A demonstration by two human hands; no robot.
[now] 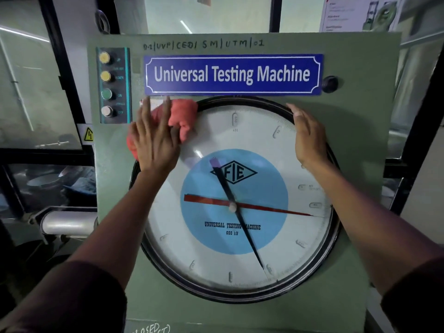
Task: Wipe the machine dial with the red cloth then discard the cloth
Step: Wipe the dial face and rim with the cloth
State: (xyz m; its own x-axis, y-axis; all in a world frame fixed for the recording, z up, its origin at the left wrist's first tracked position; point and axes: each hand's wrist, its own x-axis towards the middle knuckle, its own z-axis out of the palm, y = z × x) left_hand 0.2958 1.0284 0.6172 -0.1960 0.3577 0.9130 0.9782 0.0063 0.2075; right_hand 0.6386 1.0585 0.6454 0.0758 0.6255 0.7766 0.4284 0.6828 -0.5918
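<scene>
A large round machine dial (264, 145) with a black rim, a white face, a blue centre, and red and black pointers fills the green panel's front. My left hand (153, 138) lies flat with fingers spread, pressing the red cloth (183, 115) against the dial's upper left edge. The cloth bunches out above and left of my palm. My right hand (308, 138) rests flat and bare on the dial's upper right rim.
A blue sign (233, 74) reading "Universal Testing Machine" sits just above the dial. A button strip (111, 85) with yellow, green and white buttons runs down the panel's left. A black knob (329, 84) is at upper right. A metal cylinder (67, 223) juts out at left.
</scene>
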